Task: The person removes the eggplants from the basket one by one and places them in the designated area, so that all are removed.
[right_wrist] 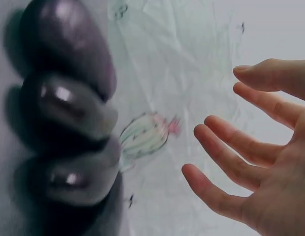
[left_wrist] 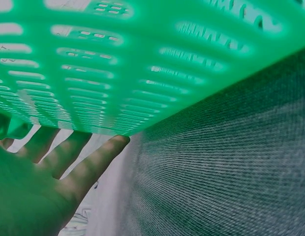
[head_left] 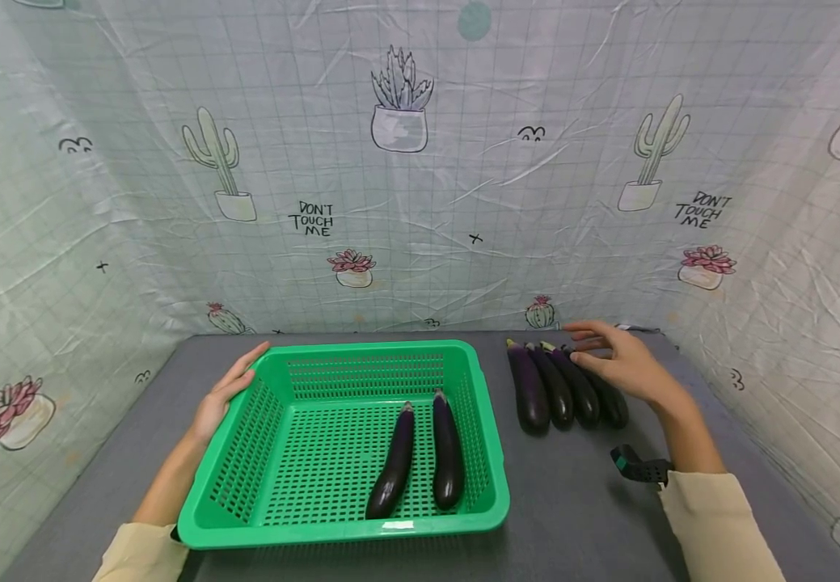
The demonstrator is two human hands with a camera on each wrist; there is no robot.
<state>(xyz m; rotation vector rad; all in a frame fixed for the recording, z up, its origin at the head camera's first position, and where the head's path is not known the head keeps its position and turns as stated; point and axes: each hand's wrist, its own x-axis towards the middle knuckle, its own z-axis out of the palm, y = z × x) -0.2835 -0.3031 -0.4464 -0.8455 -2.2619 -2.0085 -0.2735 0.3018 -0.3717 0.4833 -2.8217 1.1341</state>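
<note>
A green plastic basket (head_left: 347, 533) with slotted walls holds two long purple eggplants, one tilted eggplant (head_left: 393, 465) nearer its middle and another eggplant (head_left: 448, 457) by the right wall. My left hand (head_left: 219, 396) rests against the basket's left side, its extended fingers (left_wrist: 93, 160) touching the outer wall near the rim. To the right of the basket, several eggplants (head_left: 531, 396) lie side by side in a row. Over the far end of that row hovers my right hand (head_left: 619, 357), with spread, slightly bent fingers (right_wrist: 226, 152) and nothing in them.
The grey tabletop (head_left: 558, 509) runs beneath everything. A printed plastic sheet (head_left: 434, 202) with cactus drawings forms the back and sides. A dark wrist camera (head_left: 641, 466) sticks out from the right wrist.
</note>
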